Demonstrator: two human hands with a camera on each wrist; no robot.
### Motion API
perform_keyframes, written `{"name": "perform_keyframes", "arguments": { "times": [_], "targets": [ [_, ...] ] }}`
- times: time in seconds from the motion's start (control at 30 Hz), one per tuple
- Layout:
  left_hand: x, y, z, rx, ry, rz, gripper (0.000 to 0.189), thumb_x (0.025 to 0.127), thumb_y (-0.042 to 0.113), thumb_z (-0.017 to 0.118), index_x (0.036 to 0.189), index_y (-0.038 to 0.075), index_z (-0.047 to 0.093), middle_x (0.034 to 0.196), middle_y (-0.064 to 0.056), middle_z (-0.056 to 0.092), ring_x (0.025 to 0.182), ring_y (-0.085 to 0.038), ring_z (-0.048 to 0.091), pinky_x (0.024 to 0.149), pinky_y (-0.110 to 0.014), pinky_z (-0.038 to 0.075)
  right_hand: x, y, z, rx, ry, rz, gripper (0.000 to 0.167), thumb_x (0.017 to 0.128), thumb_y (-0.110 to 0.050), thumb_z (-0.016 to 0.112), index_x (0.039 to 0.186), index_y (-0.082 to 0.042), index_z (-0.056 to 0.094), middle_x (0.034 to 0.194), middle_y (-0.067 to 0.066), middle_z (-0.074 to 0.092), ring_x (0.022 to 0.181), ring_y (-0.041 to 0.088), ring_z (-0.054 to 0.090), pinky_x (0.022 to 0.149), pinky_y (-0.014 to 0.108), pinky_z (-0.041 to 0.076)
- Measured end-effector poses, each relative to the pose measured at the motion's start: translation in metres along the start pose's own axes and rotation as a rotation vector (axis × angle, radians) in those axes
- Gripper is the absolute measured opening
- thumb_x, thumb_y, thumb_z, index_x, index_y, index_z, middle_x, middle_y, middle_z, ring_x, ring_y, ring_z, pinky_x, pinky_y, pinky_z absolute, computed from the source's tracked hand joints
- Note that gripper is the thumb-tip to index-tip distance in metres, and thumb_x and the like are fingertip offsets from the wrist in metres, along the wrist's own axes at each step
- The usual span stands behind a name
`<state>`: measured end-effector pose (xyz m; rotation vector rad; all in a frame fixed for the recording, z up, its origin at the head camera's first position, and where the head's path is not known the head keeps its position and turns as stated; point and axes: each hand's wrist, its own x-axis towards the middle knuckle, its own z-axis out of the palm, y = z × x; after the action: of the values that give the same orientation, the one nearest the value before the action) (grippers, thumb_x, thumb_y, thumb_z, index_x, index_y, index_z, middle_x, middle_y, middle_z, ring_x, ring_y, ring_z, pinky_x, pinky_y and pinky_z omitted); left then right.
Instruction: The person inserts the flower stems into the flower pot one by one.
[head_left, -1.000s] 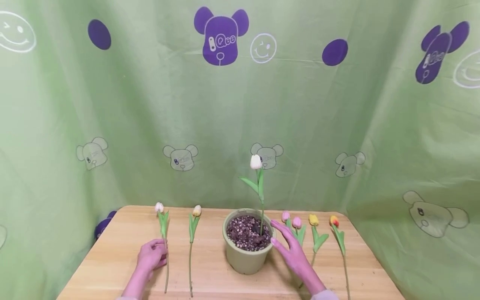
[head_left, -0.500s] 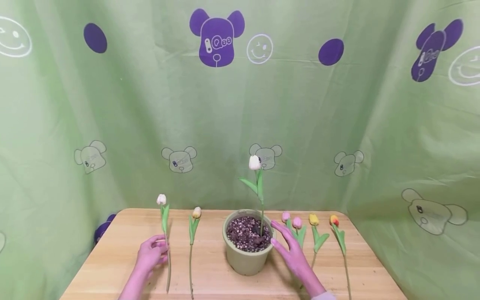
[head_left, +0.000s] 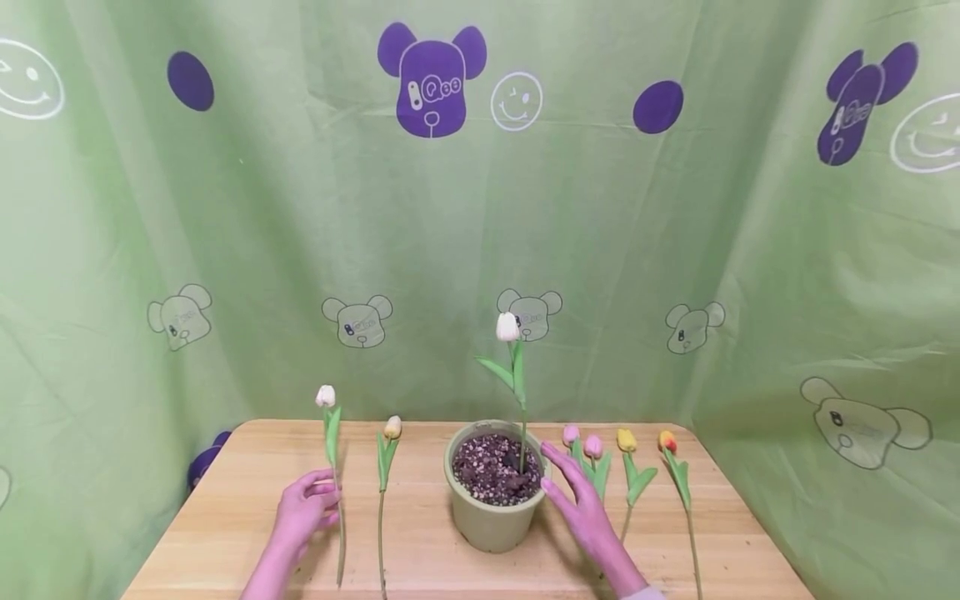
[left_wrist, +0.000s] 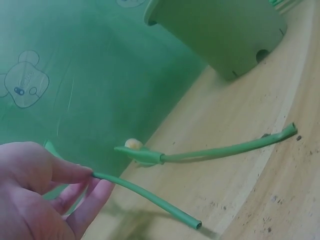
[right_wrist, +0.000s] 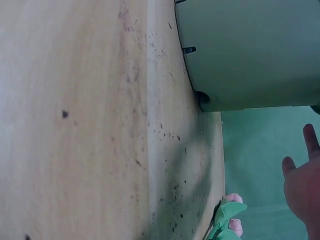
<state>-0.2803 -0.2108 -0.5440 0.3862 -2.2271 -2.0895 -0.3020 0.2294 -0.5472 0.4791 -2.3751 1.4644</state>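
Observation:
My left hand (head_left: 303, 512) pinches the stem of a white artificial tulip (head_left: 326, 397) between thumb and fingers. In the left wrist view that stem (left_wrist: 150, 197) slants away from the fingertips, its cut end just over the table. A green flowerpot (head_left: 491, 527) of dark soil stands mid-table, with one white tulip (head_left: 507, 327) upright in it. At the pot's right rim is my right hand (head_left: 588, 512), fingers extended and thumb spread; whether they touch the rim I cannot tell. A cream-yellow tulip (head_left: 392, 427) lies between the left hand and the pot.
To the right of the pot lie two pink tulips (head_left: 593, 447), a yellow tulip (head_left: 627, 440) and a red-yellow tulip (head_left: 667, 441). Soil crumbs (right_wrist: 177, 138) dot the wooden table (head_left: 225, 521). A green printed curtain (head_left: 450, 217) surrounds the back and sides.
The left hand has raised the white tulip's head off the table and shifted it slightly right. My right hand stays at the pot's rim.

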Motion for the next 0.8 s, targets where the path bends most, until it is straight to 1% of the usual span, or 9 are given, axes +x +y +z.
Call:
{"name": "perform_keyframes", "arguments": {
  "times": [0.07, 0.2, 0.23, 0.27, 0.33, 0.47, 0.57, 0.67, 0.8],
  "targets": [
    [-0.001, 0.001, 0.002, -0.005, -0.005, 0.007, 0.048, 0.096, -0.003, 0.062, 0.143, -0.003, 0.053, 0.12, -0.021, 0.064, 0.097, -0.027, 0.068, 0.078, -0.031, 0.066, -0.001, -0.001, 0.001, -0.001, 0.002, 0.014, 0.051, 0.106, -0.024, 0.058, 0.156, -0.02, 0.046, 0.163, 0.004, 0.043, 0.15, 0.031, 0.035, 0.124, 0.059, 0.025],
    [-0.003, 0.006, 0.009, -0.017, -0.015, 0.029, 0.046, 0.096, -0.003, 0.063, 0.141, 0.0, 0.056, 0.122, -0.022, 0.064, 0.098, -0.028, 0.068, 0.081, -0.034, 0.066, -0.001, -0.001, 0.001, 0.006, -0.005, 0.051, 0.052, 0.107, -0.026, 0.058, 0.157, -0.023, 0.045, 0.164, 0.001, 0.042, 0.15, 0.024, 0.036, 0.124, 0.034, 0.027],
    [-0.003, 0.007, 0.011, -0.018, -0.018, 0.034, 0.046, 0.096, -0.003, 0.063, 0.141, 0.0, 0.057, 0.122, -0.022, 0.063, 0.098, -0.028, 0.068, 0.081, -0.035, 0.066, -0.001, -0.001, 0.001, 0.011, -0.004, 0.065, 0.052, 0.107, -0.027, 0.058, 0.156, -0.025, 0.045, 0.164, -0.001, 0.042, 0.15, 0.021, 0.036, 0.123, 0.028, 0.025],
    [-0.004, 0.009, 0.013, -0.02, -0.019, 0.039, 0.045, 0.095, -0.003, 0.063, 0.14, 0.001, 0.058, 0.122, -0.022, 0.063, 0.098, -0.028, 0.069, 0.082, -0.036, 0.066, -0.001, -0.001, 0.001, 0.015, -0.007, 0.073, 0.052, 0.107, -0.027, 0.058, 0.157, -0.025, 0.045, 0.164, -0.001, 0.041, 0.15, 0.02, 0.035, 0.122, 0.024, 0.024],
    [-0.006, 0.014, 0.017, -0.026, -0.02, 0.047, 0.045, 0.095, -0.004, 0.064, 0.139, 0.002, 0.06, 0.122, -0.021, 0.063, 0.098, -0.029, 0.069, 0.083, -0.037, 0.066, -0.002, -0.001, 0.0, 0.023, -0.011, 0.081, 0.052, 0.107, -0.026, 0.058, 0.157, -0.025, 0.045, 0.164, -0.001, 0.041, 0.151, 0.019, 0.034, 0.122, 0.023, 0.023],
    [-0.009, 0.023, 0.025, -0.045, -0.025, 0.062, 0.044, 0.095, -0.005, 0.064, 0.138, 0.004, 0.062, 0.122, -0.019, 0.062, 0.096, -0.027, 0.068, 0.085, -0.039, 0.066, -0.001, -0.001, -0.001, 0.032, -0.017, 0.084, 0.052, 0.107, -0.027, 0.058, 0.157, -0.024, 0.044, 0.164, -0.001, 0.041, 0.152, 0.023, 0.034, 0.125, 0.036, 0.023],
    [-0.011, 0.032, 0.032, -0.07, -0.039, 0.084, 0.044, 0.095, -0.004, 0.064, 0.138, 0.005, 0.063, 0.122, -0.019, 0.062, 0.094, -0.023, 0.069, 0.086, -0.039, 0.066, 0.0, -0.001, -0.001, 0.04, -0.02, 0.071, 0.052, 0.107, -0.025, 0.057, 0.157, -0.022, 0.044, 0.165, 0.003, 0.04, 0.152, 0.029, 0.035, 0.125, 0.039, 0.024],
    [-0.013, 0.042, 0.039, -0.102, -0.059, 0.106, 0.044, 0.096, -0.004, 0.064, 0.138, 0.006, 0.062, 0.122, -0.018, 0.062, 0.092, -0.02, 0.07, 0.084, -0.036, 0.066, 0.0, -0.001, 0.0, 0.052, -0.014, 0.057, 0.052, 0.107, -0.023, 0.057, 0.157, -0.02, 0.044, 0.164, 0.007, 0.04, 0.151, 0.034, 0.037, 0.124, 0.033, 0.026],
    [-0.015, 0.058, 0.049, -0.155, -0.073, 0.146, 0.044, 0.096, -0.004, 0.064, 0.139, 0.005, 0.061, 0.122, -0.018, 0.063, 0.091, -0.019, 0.07, 0.082, -0.033, 0.066, 0.002, -0.003, 0.0, 0.068, -0.011, 0.043, 0.052, 0.106, -0.021, 0.058, 0.156, -0.017, 0.045, 0.164, 0.007, 0.041, 0.149, 0.036, 0.038, 0.12, 0.02, 0.026]
  ]
}}
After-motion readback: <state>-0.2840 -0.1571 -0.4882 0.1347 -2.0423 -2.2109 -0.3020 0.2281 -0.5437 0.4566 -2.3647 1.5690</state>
